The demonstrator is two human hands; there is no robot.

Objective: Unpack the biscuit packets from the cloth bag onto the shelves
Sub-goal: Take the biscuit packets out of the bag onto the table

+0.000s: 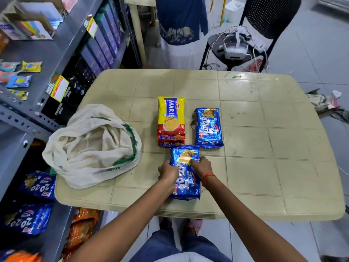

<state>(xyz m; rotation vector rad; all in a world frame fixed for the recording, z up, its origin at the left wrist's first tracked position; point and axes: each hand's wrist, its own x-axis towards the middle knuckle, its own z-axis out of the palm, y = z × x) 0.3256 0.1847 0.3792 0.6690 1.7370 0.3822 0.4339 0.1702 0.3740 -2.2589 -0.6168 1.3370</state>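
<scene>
A blue 20-20 biscuit packet [186, 176] lies near the front of the beige table [264, 148]. My left hand [168, 172] grips its left side and my right hand [202, 166] grips its right side. Behind it stands a stack of yellow-and-red Marie packets [171, 121], and to their right lies another blue 20-20 packet [208, 127]. The cream cloth bag [92, 146] sits slumped and open at the table's left edge; I see no packets inside it. Grey metal shelves [28, 120] run along the left.
Blue 20-20 packets [37, 184] and orange packets [83, 229] fill the lower shelves. Small snack pouches [18, 72] lie on an upper shelf. A black chair [255, 35] with a white device stands behind the table. A person in blue clothing [181, 19] stands at the back.
</scene>
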